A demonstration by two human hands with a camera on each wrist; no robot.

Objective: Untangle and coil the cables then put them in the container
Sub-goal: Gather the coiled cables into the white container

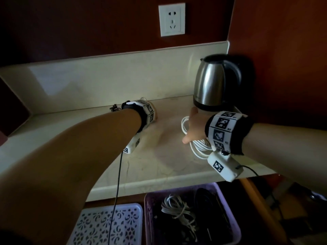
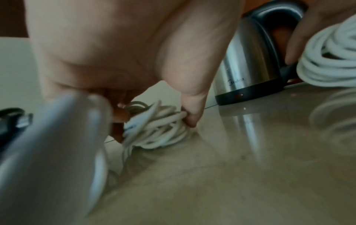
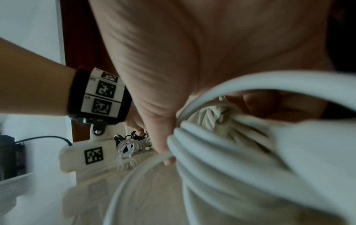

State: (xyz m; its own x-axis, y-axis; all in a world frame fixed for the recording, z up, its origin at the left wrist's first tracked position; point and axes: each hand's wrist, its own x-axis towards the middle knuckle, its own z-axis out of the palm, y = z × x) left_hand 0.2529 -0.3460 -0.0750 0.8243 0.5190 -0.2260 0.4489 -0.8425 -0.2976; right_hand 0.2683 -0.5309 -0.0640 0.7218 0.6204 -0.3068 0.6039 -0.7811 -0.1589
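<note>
Cables lie in two places on the pale counter [image 1: 74,131], and the steel kettle [image 1: 215,82] at its back right corner makes the handiest marker. Just in front of the kettle, the right hand [image 1: 193,129] grips a thick white cable coil [image 1: 198,147], fingers curled through the loops and thumb lying over them; the bundle rests on the counter under the palm. Well to the left of the kettle, close to the backsplash, the left hand [image 2: 119,50] reaches down onto a smaller white cable bundle [image 2: 156,129], its thumb and fingers pinching the loops where they sit on the counter. A little tangle of black wire [image 1: 114,108] sits just beyond that hand, further from the kettle. Below the counter edge, in front of the kettle, a purple basket [image 1: 150,218] holds a pale cable bunch [image 1: 178,209] and some dark cords. A white patterned tray [image 1: 99,225] sits to its left.
</note>
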